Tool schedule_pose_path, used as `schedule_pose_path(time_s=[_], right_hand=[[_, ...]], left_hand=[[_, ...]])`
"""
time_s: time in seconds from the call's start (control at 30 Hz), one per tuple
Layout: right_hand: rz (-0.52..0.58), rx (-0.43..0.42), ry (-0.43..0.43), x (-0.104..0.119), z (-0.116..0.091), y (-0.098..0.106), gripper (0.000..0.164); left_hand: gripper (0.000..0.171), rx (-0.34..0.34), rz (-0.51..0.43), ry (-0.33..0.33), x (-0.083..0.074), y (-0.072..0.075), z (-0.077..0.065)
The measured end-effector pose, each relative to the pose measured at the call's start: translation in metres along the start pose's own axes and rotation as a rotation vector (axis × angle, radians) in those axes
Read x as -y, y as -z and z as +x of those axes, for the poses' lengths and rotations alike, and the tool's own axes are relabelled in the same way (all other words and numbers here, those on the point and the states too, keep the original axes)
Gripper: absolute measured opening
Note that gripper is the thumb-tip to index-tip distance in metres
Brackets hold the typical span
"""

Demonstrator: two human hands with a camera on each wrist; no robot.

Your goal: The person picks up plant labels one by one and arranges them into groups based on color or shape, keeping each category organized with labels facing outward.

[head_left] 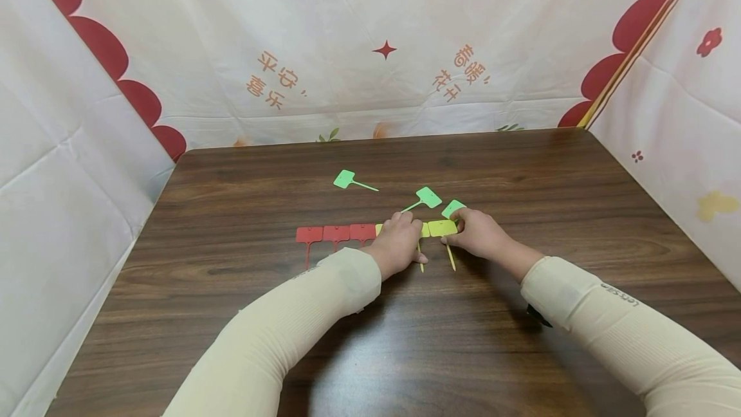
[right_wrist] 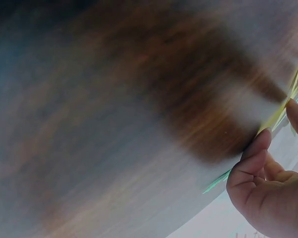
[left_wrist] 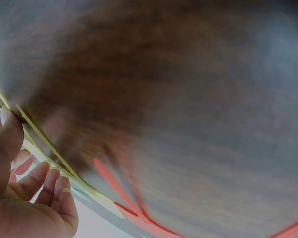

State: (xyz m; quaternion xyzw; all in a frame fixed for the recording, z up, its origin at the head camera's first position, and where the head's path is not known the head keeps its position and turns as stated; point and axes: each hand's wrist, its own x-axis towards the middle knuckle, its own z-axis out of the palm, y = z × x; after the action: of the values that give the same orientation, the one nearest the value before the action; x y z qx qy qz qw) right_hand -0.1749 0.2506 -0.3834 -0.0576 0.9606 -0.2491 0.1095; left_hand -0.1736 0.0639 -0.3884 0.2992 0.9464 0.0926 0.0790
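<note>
Flat T-shaped plant labels lie in a side-by-side row in the head view. Three are red, with a red plant label (head_left: 309, 234) at the left end; yellow ones continue to the right. My left hand (head_left: 396, 243) lies over the middle of the row, covering part of the yellow labels. Its fingertips are near their top edge, and its thumb (left_wrist: 9, 130) touches a thin yellow stem. At the right end, my right hand (head_left: 479, 233) pinches the side of the last yellow plant label (head_left: 441, 228). A green plant label (head_left: 453, 208) sits just behind it, partly hidden by my fingers.
Behind the row lie two more green labels, a nearer green label (head_left: 428, 197) and a farther green label (head_left: 344, 179) to the left. The dark wood table (head_left: 231, 198) meets a white printed cloth (head_left: 347, 18) at its back and sides.
</note>
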Motion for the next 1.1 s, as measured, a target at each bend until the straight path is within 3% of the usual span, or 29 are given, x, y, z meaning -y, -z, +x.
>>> schedule_pose_path(time_s=[0.77,1.1], right_hand=[[0.014,0.001,0.029,0.0008,-0.0021,0.0005,0.051],[0.016,0.001,0.036,0.002,-0.002,0.0011,0.057]], left_hand=[[0.046,0.008,-0.007,0.002,0.0,0.0008,0.0002],[0.05,0.014,-0.001,0.002,-0.0003,0.0014,-0.0006]])
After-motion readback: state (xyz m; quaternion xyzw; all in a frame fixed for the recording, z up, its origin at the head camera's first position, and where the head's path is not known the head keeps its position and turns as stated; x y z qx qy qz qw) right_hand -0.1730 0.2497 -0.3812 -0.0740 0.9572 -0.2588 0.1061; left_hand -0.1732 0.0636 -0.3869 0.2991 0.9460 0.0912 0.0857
